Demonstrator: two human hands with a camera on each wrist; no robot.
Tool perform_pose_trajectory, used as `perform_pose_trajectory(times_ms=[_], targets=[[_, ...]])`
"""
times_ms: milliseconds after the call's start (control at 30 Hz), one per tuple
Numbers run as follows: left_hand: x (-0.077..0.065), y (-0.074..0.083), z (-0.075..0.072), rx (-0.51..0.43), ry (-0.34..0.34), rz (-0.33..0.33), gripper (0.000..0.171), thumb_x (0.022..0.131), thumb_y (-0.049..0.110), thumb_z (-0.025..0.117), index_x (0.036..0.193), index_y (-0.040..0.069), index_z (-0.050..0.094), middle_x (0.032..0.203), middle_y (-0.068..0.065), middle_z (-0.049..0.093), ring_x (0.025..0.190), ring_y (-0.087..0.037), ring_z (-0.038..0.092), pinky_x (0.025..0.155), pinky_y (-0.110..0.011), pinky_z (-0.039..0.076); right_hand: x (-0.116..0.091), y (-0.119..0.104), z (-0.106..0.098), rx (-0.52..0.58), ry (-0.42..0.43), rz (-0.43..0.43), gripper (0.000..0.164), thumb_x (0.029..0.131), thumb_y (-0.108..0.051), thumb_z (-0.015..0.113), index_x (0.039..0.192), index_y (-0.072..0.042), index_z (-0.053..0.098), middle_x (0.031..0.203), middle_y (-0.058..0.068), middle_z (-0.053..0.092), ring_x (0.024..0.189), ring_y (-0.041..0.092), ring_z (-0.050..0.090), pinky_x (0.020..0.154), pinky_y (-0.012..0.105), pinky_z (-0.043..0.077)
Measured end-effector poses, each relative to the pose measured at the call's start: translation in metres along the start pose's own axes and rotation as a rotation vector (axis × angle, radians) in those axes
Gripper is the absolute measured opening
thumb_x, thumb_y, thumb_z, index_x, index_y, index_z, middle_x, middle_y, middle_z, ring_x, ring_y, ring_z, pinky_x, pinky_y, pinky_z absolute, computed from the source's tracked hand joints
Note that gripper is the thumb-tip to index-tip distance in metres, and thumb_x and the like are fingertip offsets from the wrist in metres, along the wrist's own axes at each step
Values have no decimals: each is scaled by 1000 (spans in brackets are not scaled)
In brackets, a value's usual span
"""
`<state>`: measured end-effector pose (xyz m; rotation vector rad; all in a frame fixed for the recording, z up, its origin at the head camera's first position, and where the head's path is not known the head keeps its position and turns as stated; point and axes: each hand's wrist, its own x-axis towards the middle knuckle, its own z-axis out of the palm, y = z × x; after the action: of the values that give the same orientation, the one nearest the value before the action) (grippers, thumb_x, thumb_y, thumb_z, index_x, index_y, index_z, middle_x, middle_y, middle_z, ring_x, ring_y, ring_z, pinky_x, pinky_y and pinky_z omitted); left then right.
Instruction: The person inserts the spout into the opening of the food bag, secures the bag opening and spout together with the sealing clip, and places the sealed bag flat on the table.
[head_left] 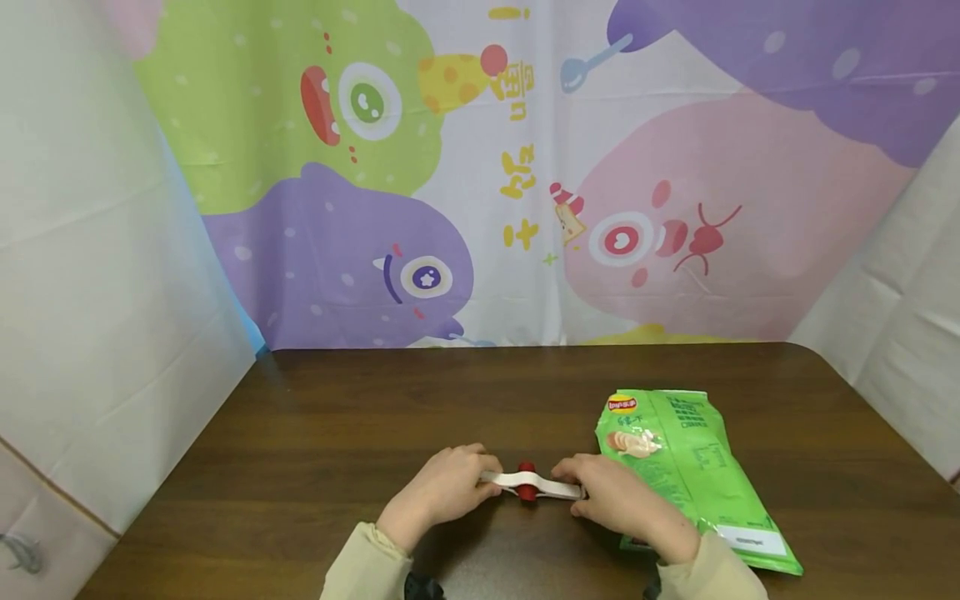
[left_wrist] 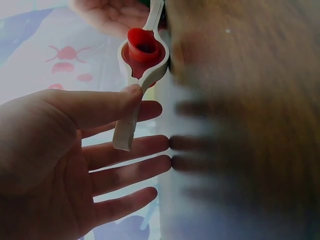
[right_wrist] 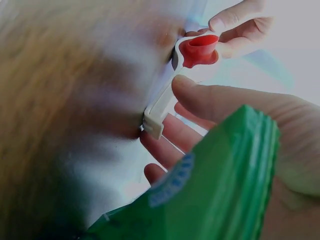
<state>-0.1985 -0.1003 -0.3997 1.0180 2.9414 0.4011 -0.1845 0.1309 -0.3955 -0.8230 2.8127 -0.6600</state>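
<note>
A white sealing clip with a red round spout at its middle is held level just above the table, between both hands. My left hand pinches one end; in the left wrist view its thumb lies on the white arm of the clip, other fingers spread out. With thumb and fingers, my right hand grips the opposite end. Beside and partly under the right hand lies a green potato chip bag, flat on the table. Its crimped edge covers part of the right hand in the right wrist view.
The brown wooden table fills the lower view. Behind it hangs a cartoon-printed curtain, with white cloth at the left side. A metal hook-like fitting shows at the lower left.
</note>
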Motion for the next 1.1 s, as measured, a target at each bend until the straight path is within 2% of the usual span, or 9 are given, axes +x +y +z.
perform_pose_trajectory(times_ms=[367, 567, 733, 933, 1100], targets=[[-1, 0, -1, -4, -18, -2, 9, 84, 26, 64, 90, 20, 67, 84, 10, 58, 69, -3, 48, 60, -22, 40, 0, -3, 2, -83, 62, 26, 32, 67, -3, 72, 98, -7, 65, 69, -10, 54, 62, 5, 46, 54, 24, 38], [-1, 1, -2, -10, -25, 4, 10, 84, 26, 64, 91, 20, 68, 86, 10, 61, 73, -4, 52, 62, -22, 41, -2, -2, 2, -129, 95, 2, 25, 66, -2, 68, 90, -7, 70, 71, -6, 56, 65, 7, 48, 56, 26, 40], [-1, 2, -2, -22, -28, 1, 9, 83, 24, 65, 89, 19, 69, 83, 10, 59, 67, -2, 48, 60, -21, 40, -3, 1, 2, -133, 113, -42, 20, 69, 0, 65, 87, -8, 70, 75, -4, 56, 65, 6, 48, 56, 25, 40], [1, 4, -4, -78, -17, -19, 3, 83, 19, 65, 82, 17, 65, 70, 11, 55, 58, -3, 42, 56, -21, 37, -4, 3, 0, -91, 131, -86, 16, 73, 0, 64, 83, -12, 67, 76, -5, 53, 66, 6, 48, 59, 24, 42], [3, 4, -6, -145, -31, -67, 5, 84, 17, 64, 83, 13, 62, 65, 11, 50, 54, -4, 39, 53, -20, 36, -1, 2, -6, 34, 89, -66, 21, 72, 6, 61, 83, -12, 64, 77, -5, 59, 67, 7, 49, 60, 25, 42]])
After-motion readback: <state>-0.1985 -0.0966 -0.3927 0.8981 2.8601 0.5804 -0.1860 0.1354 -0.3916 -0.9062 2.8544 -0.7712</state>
